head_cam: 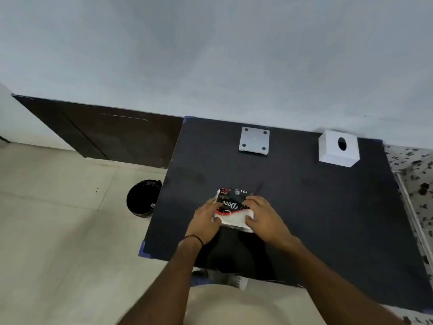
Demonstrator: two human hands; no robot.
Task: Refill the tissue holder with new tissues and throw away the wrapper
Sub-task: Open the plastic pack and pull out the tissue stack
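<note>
Plastic-wrapped pack [232, 207] lies near my table [304, 207] edge, left hand [205, 220] and right hand [263, 215] gripping opposite ends, I judge to tear it. Holder [338, 148] and base [254, 140] wait apart; bin [143, 199] stands left.

A plain pale grey wall [210, 55] fills the upper half of the view. Below it, left of the desk [304, 207], runs a dark brown wooden panel [105, 132]. The floor [58, 231] is laid with large beige tiles. The desk is black, its far edge against the wall. Past its right edge lies a white cloth with dark specks [414, 174].
</note>
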